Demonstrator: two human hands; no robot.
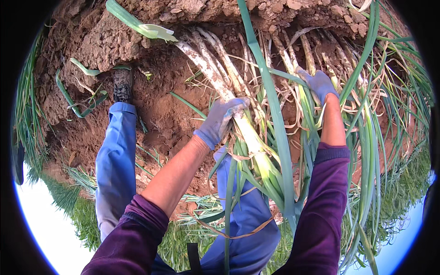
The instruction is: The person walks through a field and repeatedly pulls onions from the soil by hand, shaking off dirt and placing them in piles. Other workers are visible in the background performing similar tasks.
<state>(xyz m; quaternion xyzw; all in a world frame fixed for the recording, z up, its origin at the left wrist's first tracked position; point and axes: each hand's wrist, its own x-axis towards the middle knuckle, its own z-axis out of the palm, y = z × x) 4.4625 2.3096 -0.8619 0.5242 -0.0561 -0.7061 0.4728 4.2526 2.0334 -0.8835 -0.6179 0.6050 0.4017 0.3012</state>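
Note:
My left hand (223, 118), in a grey-blue glove, is closed around several long green onions. Their soil-streaked white shanks (206, 68) slant up and left from the fist, and the pale green lower leaves (259, 147) run down past it over my leg. To the right, my gloved right hand (319, 84) grips other onion stalks (304, 103) at mid-length; its fingertips are partly hidden. These lie in a row of onions with muddy white shanks (283, 55) pointing toward the soil bank. One broad green leaf (266, 79) crosses between my hands.
A crumbly soil bank (220, 12) rises along the far side. A cut leaf piece (137, 24) lies on it. My muddy boot (122, 84) stands at left near leaf scraps (74, 103). More onion leaves (395, 86) spread at right, and standing onion plants (29, 113) edge the left.

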